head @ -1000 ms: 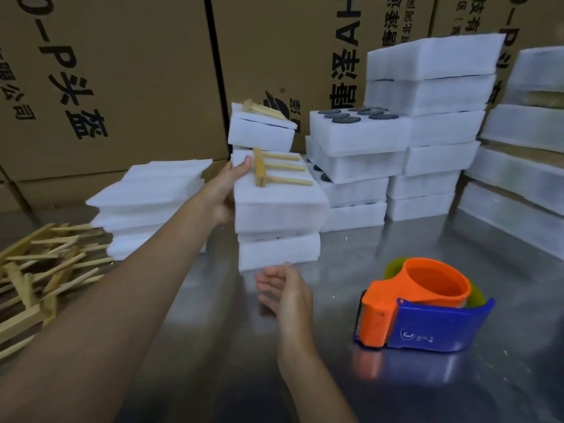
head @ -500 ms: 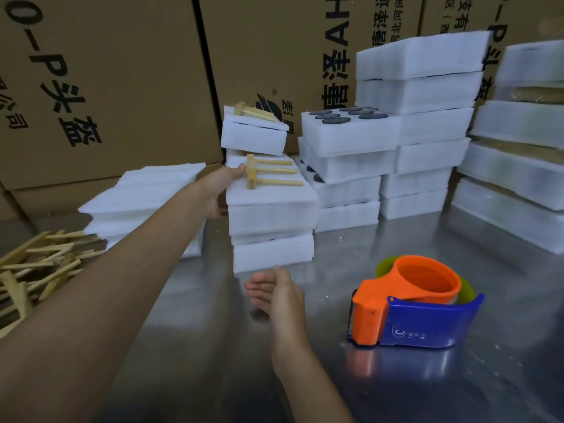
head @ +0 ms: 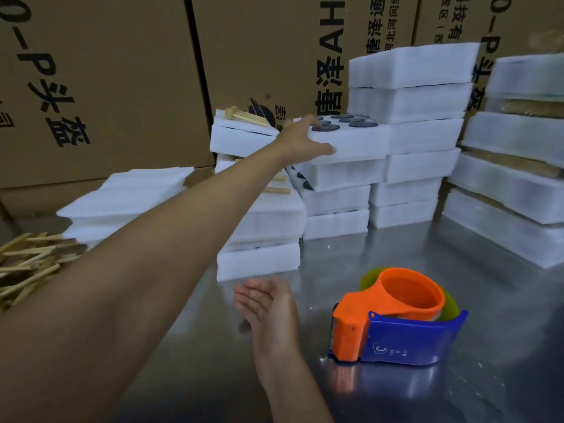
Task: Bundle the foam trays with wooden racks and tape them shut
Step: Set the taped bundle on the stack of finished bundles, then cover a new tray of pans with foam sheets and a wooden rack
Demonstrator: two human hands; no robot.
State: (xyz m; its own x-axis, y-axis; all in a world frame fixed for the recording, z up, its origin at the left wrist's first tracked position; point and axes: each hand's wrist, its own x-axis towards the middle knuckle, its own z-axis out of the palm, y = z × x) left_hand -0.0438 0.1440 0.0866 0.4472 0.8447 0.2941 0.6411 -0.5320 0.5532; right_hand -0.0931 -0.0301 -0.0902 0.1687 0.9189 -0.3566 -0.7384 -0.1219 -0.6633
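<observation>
Across the middle of the frame, the left hand (head: 300, 138) reaches to a foam tray (head: 351, 138) topping a white stack, fingers spread over its near edge, thumb under. Dark discs sit in the tray. Lower centre, the right hand (head: 268, 306) hovers open and empty above the steel table (head: 457, 392). Wooden racks (head: 27, 264) lie at left; a tape dispenser (head: 393, 322) stands at lower right.
</observation>
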